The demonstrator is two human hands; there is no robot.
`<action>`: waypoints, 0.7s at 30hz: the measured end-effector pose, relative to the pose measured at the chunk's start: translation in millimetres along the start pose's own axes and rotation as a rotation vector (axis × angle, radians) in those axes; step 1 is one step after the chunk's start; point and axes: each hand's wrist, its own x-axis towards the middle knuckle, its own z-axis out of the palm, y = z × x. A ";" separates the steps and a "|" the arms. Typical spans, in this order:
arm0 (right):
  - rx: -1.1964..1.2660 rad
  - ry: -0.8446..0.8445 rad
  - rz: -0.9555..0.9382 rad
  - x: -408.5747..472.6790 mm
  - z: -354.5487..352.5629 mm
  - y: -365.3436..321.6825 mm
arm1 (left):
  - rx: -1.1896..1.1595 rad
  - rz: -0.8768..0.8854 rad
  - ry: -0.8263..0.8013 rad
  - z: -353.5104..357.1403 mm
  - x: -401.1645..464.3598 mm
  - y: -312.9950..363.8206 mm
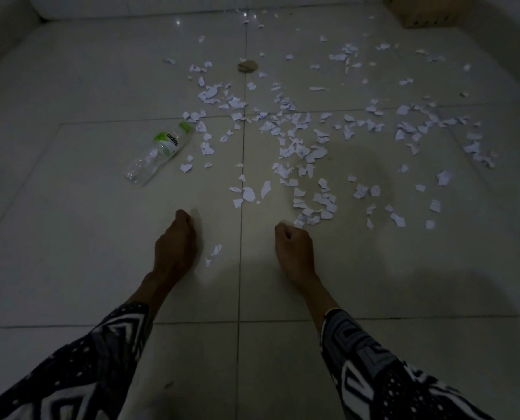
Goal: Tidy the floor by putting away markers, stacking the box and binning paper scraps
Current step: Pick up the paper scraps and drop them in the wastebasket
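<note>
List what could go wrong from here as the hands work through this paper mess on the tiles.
1. The paper scraps are many, small and spread widely across the floor; in this dim light, outliers such as the two pieces beside the left hand may be missed.
2. The plastic bottle lies on its side, so a sweep of the arm could send it rolling.
3. The right hand looks curled, possibly on scraps; a loose hold might drop them again.
</note>
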 end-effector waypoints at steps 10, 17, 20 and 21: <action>-0.022 0.014 0.008 -0.1 2.1 -1.0 | -0.037 0.292 -0.109 -2.5 -41.4 -16.9; -0.018 0.015 -0.012 -0.3 2.7 1.2 | 0.020 0.473 -0.095 4.0 -40.7 -26.0; -0.017 0.018 -0.002 -0.6 2.7 1.2 | 0.033 0.520 -0.059 4.3 -38.9 -22.3; -0.020 0.018 -0.002 -0.6 2.6 1.3 | 0.044 0.516 -0.057 4.6 -38.7 -21.8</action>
